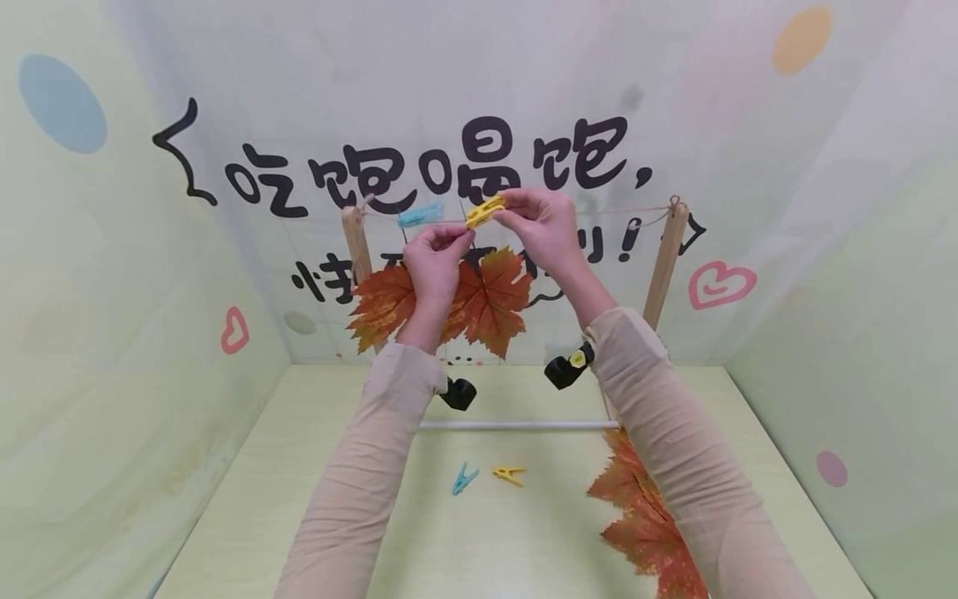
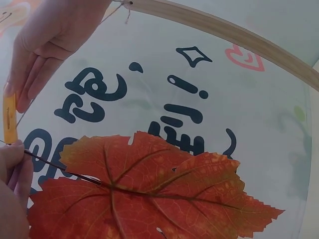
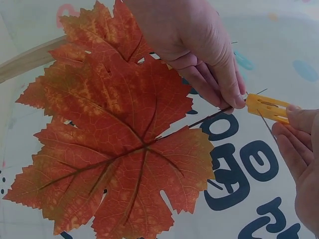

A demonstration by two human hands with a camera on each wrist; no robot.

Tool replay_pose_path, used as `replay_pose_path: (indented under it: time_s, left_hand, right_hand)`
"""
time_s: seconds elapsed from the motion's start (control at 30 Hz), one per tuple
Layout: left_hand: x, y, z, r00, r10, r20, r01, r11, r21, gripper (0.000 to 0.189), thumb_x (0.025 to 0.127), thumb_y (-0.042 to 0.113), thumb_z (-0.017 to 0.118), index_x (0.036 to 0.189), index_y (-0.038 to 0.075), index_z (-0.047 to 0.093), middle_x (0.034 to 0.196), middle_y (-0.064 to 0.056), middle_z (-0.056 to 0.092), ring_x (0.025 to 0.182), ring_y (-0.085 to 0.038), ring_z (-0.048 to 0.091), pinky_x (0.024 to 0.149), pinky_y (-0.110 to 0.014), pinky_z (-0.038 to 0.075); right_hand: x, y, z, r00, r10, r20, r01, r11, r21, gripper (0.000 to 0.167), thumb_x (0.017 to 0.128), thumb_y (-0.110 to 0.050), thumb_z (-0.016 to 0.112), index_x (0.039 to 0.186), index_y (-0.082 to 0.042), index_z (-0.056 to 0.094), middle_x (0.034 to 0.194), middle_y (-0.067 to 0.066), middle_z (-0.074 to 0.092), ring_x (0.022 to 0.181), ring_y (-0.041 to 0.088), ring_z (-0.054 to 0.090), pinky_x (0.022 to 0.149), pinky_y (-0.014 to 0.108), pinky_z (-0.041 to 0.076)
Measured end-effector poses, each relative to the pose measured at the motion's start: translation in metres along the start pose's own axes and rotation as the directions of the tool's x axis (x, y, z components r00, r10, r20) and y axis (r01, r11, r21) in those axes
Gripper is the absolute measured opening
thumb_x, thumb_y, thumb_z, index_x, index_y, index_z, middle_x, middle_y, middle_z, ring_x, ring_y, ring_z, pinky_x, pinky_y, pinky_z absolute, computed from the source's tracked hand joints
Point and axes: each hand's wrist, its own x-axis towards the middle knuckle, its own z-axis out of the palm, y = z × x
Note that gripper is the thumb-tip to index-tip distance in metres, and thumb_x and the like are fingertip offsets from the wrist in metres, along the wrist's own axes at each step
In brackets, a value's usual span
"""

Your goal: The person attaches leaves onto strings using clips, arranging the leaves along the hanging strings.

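My right hand pinches a yellow clothespin by its handle end, with the jaw end at the string. Just below it, my left hand holds the thin dark stem of an orange-red maple leaf between thumb and fingers. The stem's tip sticks up past the clothespin in the right wrist view. To the left, a blue clothespin sits on the string, and another maple leaf hangs under it, partly behind my left hand.
The string runs between two wooden posts, with a white rod low between them. On the table lie a blue clothespin and a yellow clothespin. More maple leaves lie at the right, partly under my right sleeve.
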Motion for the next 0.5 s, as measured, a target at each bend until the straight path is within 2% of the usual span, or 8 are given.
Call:
replay_pose_path:
  time_s: [0.2,0.3,0.43,0.5]
  left_hand:
    - [0.000,0.001,-0.002,1.000,-0.016,0.006,0.016,1.000,0.018,0.019,0.073,0.004,0.074,0.085,-0.009,0.066,0.087,-0.017,0.067,0.068,-0.006,0.062,0.066,-0.020,0.052]
    - [-0.003,0.012,-0.002,0.999,-0.030,0.018,0.030,0.999,0.025,0.017,0.074,0.002,0.072,0.085,-0.010,0.066,0.088,-0.020,0.066,0.069,-0.006,0.062,0.067,-0.020,0.052]
    - [-0.003,0.012,-0.002,1.000,-0.015,0.014,0.015,1.000,0.024,0.015,0.074,0.001,0.072,0.083,-0.010,0.066,0.086,-0.018,0.067,0.068,-0.007,0.062,0.066,-0.021,0.052]
    - [0.000,0.005,-0.002,1.000,-0.009,0.002,0.009,1.000,0.020,0.015,0.073,0.003,0.073,0.082,-0.008,0.066,0.084,-0.016,0.067,0.069,-0.007,0.063,0.067,-0.021,0.052]
  right_hand:
    - [0.000,0.000,0.001,1.000,0.009,0.002,-0.009,1.000,-0.008,0.021,0.080,0.005,0.064,0.100,0.013,0.062,0.097,0.026,0.064,0.085,0.022,0.065,0.077,0.023,0.051]
    - [0.002,0.000,0.002,1.000,0.028,0.007,-0.028,1.000,-0.013,0.022,0.081,0.003,0.064,0.101,0.012,0.062,0.098,0.025,0.064,0.086,0.022,0.065,0.077,0.023,0.051]
    - [0.010,0.017,0.003,0.999,0.038,0.017,-0.038,0.999,-0.006,0.025,0.080,-0.001,0.066,0.103,0.008,0.063,0.098,0.021,0.065,0.086,0.020,0.065,0.077,0.023,0.051]
    - [0.014,0.026,0.004,0.999,0.034,0.027,-0.034,0.999,0.002,0.026,0.080,-0.003,0.067,0.104,0.006,0.064,0.098,0.020,0.066,0.085,0.019,0.065,0.077,0.023,0.051]
